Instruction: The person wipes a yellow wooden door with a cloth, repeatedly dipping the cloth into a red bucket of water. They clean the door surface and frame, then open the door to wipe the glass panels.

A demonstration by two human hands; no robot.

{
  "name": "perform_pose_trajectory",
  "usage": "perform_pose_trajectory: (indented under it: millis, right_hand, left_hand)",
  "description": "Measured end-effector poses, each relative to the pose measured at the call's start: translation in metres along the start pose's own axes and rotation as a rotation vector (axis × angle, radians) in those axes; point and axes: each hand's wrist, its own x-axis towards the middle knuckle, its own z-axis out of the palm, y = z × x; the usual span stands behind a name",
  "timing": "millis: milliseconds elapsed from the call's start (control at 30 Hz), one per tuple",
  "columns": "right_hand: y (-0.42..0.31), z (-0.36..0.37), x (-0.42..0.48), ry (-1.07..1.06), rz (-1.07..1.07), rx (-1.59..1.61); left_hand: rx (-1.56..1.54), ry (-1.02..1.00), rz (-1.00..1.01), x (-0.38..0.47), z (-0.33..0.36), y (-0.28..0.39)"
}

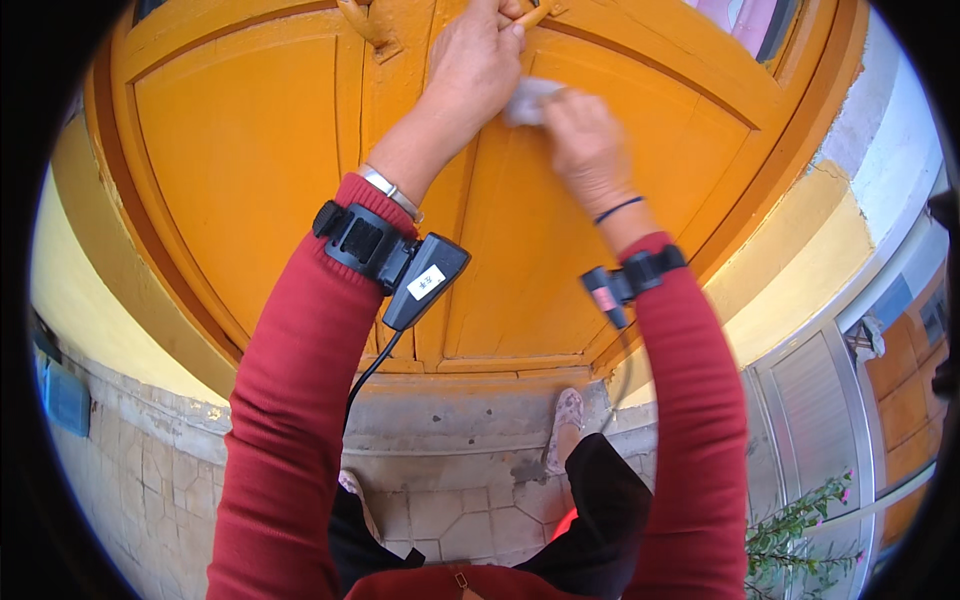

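An orange painted wooden double door (247, 150) fills the view before me. My left hand (480, 56) is closed around the right leaf's handle (536, 15) near the top of the view. Just below and to the right, my right hand (589, 139) grips a pale, crumpled cloth (531, 101) against or close to the right leaf's panel; motion blurs it. The left leaf's curved handle (364, 22) is free of both hands. Each forearm carries a black strapped-on device, one on the left (427, 281) and one on the right (607, 296).
A concrete step (457, 412) lies beneath the door, with one of my feet (568, 420) on it. Paving tiles (442, 514) cover the ground. At right are a metal-framed door (814, 412) and a flowering plant (802, 532). A blue container (66, 397) stands far left.
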Motion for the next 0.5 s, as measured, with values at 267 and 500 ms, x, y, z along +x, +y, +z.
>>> perform_pose_trajectory:
  millis: [267, 500]
  right_hand:
    - [0.071, -0.039, -0.011, 0.210, 0.742, -0.305]
    - [-0.024, 0.036, 0.041, 0.158, 0.232, -0.067]
  left_hand:
    - [0.120, 0.035, 0.066, -0.001, 0.004, -0.005]
    - [-0.151, -0.128, 0.024, 0.007, -0.003, -0.012]
